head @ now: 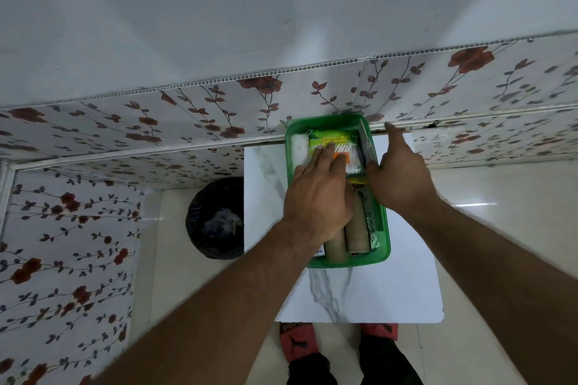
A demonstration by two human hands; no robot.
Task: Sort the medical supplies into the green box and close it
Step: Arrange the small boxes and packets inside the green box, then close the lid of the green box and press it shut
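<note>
A green box (385,247) stands open on a white marble-look table (391,284), its far end against the wall. Inside lie a white gauze roll (299,147), a green-yellow packet (334,138), a pack of cotton swabs (354,160) and two brown bandage rolls (357,228). My left hand (319,194) lies flat over the supplies, fingers spread on the packet and swabs. My right hand (403,172) rests at the box's right wall, its thumb against a flat grey item (367,147) standing along that wall, index finger stretched toward the wall. No lid is in view.
A black bin with a liner (215,217) stands on the floor left of the table. A flowered wall panel (187,116) runs behind the table and down the left side. My feet in red sandals (297,341) show below the table's near edge.
</note>
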